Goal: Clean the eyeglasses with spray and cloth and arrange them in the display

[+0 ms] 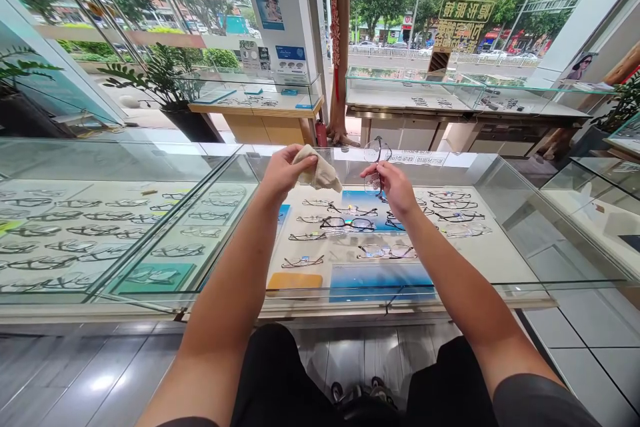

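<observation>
Glass display case (pixel 507 260) is being reached over; rows of spectacles (pixel 350 223) are being displayed inside. Left hand (pixel 286 172) and right hand (pixel 395 188) are being held up over the case top, apart. Cloth (pixel 323 170) is being pinched between left thumb and fingers, a corner being left hanging. Eyeglasses (pixel 377 140) are being held on end in a right fingertip pinch near the lower lens; exact contact cannot be told. Risks, judged: with so small a pinch being used, eyeglasses could be dropped onto the glass; lens could be smudged by fingertips; thin rim could be bent by overtight squeezing.
</observation>
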Available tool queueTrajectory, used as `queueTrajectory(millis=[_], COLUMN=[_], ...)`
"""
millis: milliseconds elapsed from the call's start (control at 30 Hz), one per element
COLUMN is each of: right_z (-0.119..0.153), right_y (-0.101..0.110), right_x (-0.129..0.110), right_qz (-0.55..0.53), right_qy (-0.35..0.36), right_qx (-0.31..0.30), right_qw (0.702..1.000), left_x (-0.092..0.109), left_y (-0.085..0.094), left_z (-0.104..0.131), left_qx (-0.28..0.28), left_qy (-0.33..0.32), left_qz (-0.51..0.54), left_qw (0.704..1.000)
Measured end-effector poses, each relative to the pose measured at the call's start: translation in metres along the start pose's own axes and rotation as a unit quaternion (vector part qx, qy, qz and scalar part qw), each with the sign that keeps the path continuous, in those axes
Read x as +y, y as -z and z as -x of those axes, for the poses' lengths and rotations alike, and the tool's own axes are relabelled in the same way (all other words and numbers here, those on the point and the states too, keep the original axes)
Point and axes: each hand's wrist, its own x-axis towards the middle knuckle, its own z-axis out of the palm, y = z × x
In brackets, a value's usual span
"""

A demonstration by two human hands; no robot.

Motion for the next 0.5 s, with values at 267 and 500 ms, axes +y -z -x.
queueTrajectory(millis=[267,500], right_z=[0.003,0.003], right_y=[-0.001,-0.002], right_x=[-0.004,-0.001], right_qz=[-0.005,-0.001], right_qy=[-0.008,-0.009], right_qx=[-0.003,-0.031], right_qw=[1.0,0.999], left_x=[0.014,0.007], left_y=[-0.008,-0.015], left_z=[0.011,0.011], left_qx=[-0.002,0.038], left_qy=[-0.073,-0.104], left_qz=[0.008,-0.081], left_qw=[0.997,0.991])
